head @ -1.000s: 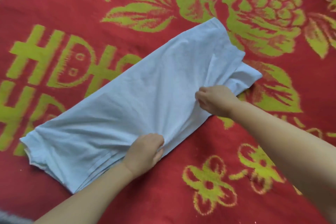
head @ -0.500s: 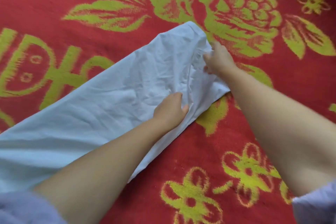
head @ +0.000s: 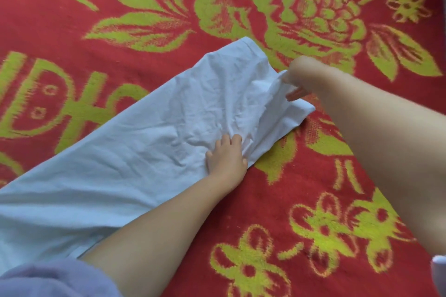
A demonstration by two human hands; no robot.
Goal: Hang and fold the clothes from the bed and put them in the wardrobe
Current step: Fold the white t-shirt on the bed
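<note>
While blurred, hands (head: pixel 299 75) on shirt (head: pixel 144 152)

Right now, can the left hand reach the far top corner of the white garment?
Probably yes. The left hand rests on the white garment, and only flat cloth lies between it and that corner. The right hand, pinching the side edge, is not in the way.

bed cover (head: pixel 241 200): red, fills the frame | pattern: yellow-green leaves and big bloom at top, flowers lower right, character motif at left | light: soft, even
</note>
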